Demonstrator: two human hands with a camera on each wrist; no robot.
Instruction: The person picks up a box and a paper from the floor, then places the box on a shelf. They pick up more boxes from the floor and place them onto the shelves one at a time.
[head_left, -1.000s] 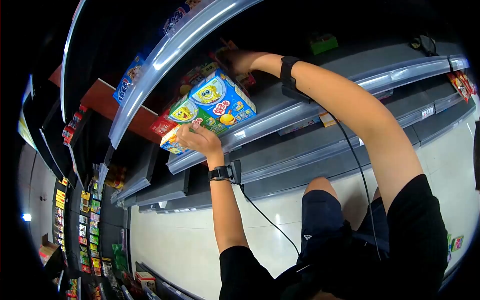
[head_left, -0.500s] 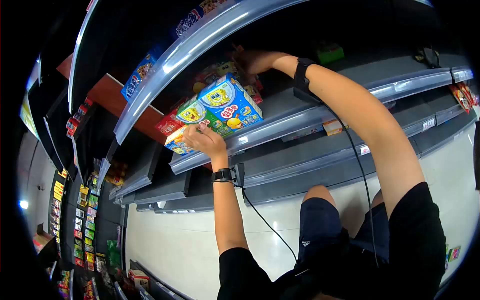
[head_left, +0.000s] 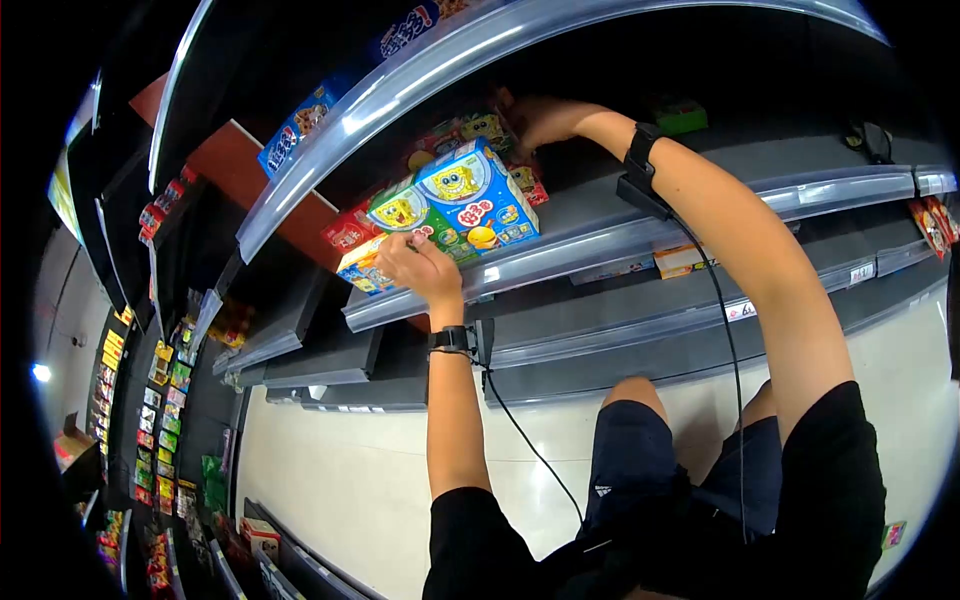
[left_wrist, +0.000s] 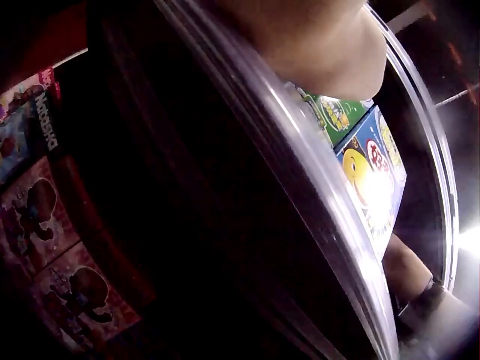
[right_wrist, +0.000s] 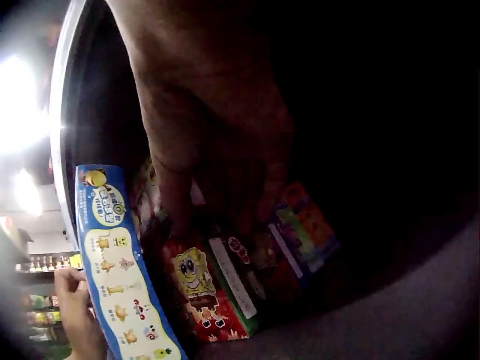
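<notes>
On a dark shelf stand cartoon snack boxes: a blue box (head_left: 487, 205), a green box (head_left: 398, 208) and an orange-and-blue box (head_left: 360, 265). My left hand (head_left: 425, 272) holds the orange-and-blue box at the front, its bent fingers overlapping the green box. Behind the blue box, my right hand (head_left: 548, 122) reaches deep into the shelf. The right wrist view shows that hand's thumb and fingers coming down from above around a red cartoon box (right_wrist: 199, 292), gripping its upper part. Shadow hides some fingertips.
A clear plastic edge strip (head_left: 600, 243) runs along the shelf front, with another shelf edge (head_left: 400, 95) overhead. A green box (head_left: 680, 115) sits farther back on the right. Cables (head_left: 735, 360) hang from both wrist cameras. Lower shelves hold more packets.
The head view has shifted, so shelf and boxes appear slightly lower and farther right. Both hands keep about the same places at the boxes.
</notes>
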